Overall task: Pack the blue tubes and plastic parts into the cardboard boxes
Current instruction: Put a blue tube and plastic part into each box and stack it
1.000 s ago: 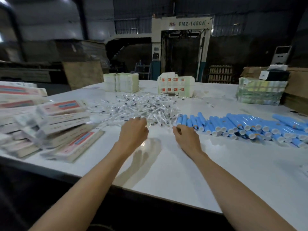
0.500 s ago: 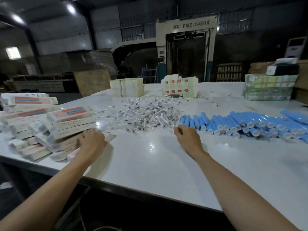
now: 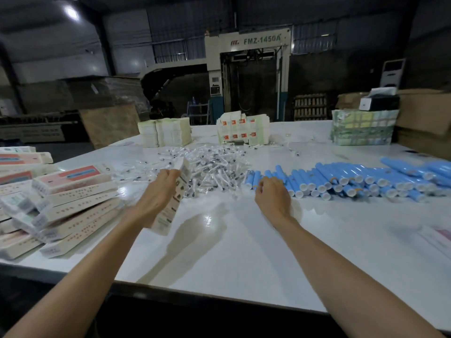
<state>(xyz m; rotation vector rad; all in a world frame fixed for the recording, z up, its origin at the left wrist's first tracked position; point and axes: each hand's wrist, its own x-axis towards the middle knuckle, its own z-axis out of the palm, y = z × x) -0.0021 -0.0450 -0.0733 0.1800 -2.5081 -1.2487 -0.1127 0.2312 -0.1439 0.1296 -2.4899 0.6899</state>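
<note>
Tubes [image 3: 341, 178], blue with white caps, lie side by side in a long row on the right half of the white table [image 3: 244, 259]. Their caps face the person, and some are piled on others toward the far right. Just beside the row's left end is a loose heap of clear plastic parts [image 3: 212, 167] with dark tips, in the middle of the table.

The left hand [image 3: 156, 191] grips one long, flat box [image 3: 168, 215], its fingers wrapped round the upper half. The box is held off the table at a tilt. Its far end is raised at the near left edge of the heap, its near end slopes down toward the person, and its shadow falls on the table below.

The right hand [image 3: 273, 198] is palm down at the left end of the row, with its fingers curled onto the first tubes. I cannot tell whether it pinches one or only touches them.

More boxes [image 3: 73, 198], printed in pink and blue, lie in an untidy, slanting pile along the table's left edge.

At the far edge stand a cream stack [image 3: 166, 131], a white stack [image 3: 244, 129] with orange squares, and a green and yellow bundle [image 3: 363, 129] with a black and white carton [image 3: 378, 102] on top. Behind the table is a machine [image 3: 246, 69] marked FMZ-1450A.
</note>
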